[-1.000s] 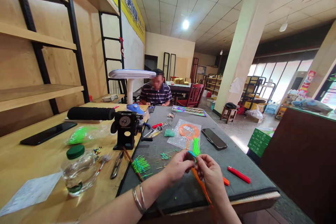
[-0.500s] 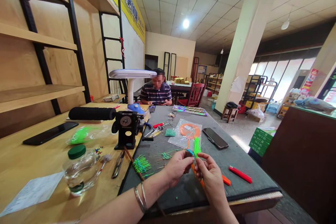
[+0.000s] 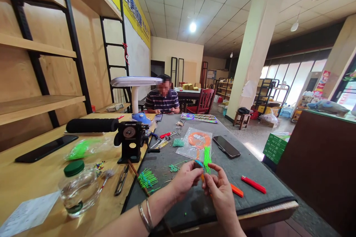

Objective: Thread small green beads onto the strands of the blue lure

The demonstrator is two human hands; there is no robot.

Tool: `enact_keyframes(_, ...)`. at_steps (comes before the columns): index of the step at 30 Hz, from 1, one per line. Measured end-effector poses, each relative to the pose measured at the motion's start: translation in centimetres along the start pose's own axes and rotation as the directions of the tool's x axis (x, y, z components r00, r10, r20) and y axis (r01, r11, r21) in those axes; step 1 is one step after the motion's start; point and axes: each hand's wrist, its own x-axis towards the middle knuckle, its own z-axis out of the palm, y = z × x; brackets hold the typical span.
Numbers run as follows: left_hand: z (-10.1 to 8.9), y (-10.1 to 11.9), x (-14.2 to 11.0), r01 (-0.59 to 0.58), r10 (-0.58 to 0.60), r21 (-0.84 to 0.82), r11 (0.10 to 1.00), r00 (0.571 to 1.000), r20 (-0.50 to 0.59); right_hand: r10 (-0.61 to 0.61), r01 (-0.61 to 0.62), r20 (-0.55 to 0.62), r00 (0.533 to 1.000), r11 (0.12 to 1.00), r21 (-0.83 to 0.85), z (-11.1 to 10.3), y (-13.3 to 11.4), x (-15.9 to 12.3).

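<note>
Our left hand (image 3: 185, 180) had its fingers (image 3: 195, 173) closed at the base of the green strands (image 3: 207, 160), which stood upright above the table (image 3: 194, 207). Our right hand (image 3: 220, 197) had opened its fingers (image 3: 216, 174) beside the orange cord (image 3: 203, 177), which no longer hung down.

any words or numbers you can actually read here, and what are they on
Yellow wall banner: Chinese characters, too slanted to quote.
Green cartons: printing too small to read.
Red sign by the windows: too blurred.
White paper slip: too blurred.
Label on the clear plastic bag: too small.
</note>
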Motion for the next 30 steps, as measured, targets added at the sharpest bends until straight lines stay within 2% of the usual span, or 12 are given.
enact_keyframes(13,0.4,0.3,-0.3,-0.053,0.053,0.064,0.997,0.999,-0.001,0.007,-0.006,-0.011,1.000,0.999,0.041,0.1,-0.4,0.2)
enact_keyframes(19,0.9,0.7,-0.6,-0.075,0.070,0.069,0.995,0.995,0.070,-0.005,0.007,-0.022,1.000,0.998,0.067,0.1,-0.1,0.4)
enact_keyframes(25,0.9,0.8,-0.7,-0.076,0.073,0.087,0.993,0.997,0.037,-0.022,0.024,-0.029,0.999,0.997,0.071,0.2,-0.2,0.4)
enact_keyframes(30,0.8,1.0,-1.0,-0.070,0.062,0.095,0.993,0.995,0.079,-0.006,0.008,-0.013,1.000,0.997,0.077,0.0,-0.2,0.2)
